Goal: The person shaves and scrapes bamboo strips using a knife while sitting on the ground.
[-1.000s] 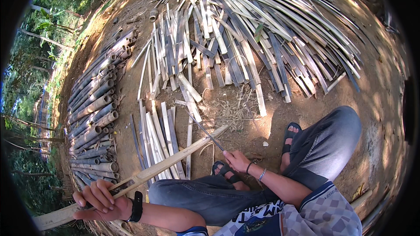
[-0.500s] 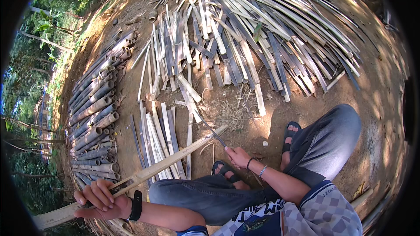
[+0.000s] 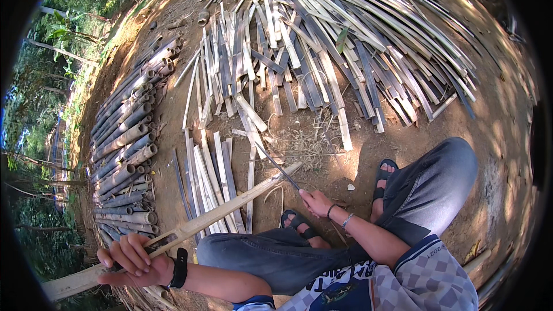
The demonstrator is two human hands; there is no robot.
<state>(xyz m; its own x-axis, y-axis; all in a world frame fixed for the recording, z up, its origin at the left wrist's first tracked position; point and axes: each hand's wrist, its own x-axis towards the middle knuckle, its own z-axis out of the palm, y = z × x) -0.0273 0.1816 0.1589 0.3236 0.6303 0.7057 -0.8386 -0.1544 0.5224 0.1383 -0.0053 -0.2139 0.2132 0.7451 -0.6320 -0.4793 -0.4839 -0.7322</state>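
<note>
I sit on bare dirt with my legs folded. My left hand [image 3: 133,259] grips the near end of a long pale bamboo piece [image 3: 230,206] that slants up to the right across my knee. My right hand [image 3: 314,201] is closed on the handle of a thin dark blade [image 3: 275,164]. The blade crosses the far tip of the bamboo piece. A black band sits on my left wrist, and bracelets on my right.
Round bamboo poles [image 3: 124,150] lie stacked at the left. Short split slats [image 3: 210,181] lie just beyond my knee. A wide heap of long split strips [image 3: 357,52] covers the ground ahead and right. Shavings [image 3: 314,141] litter the dirt. Trees stand far left.
My right hand has shifted the blade a little along the bamboo tip. The left hand keeps its grip, and the bamboo piece has barely moved.
</note>
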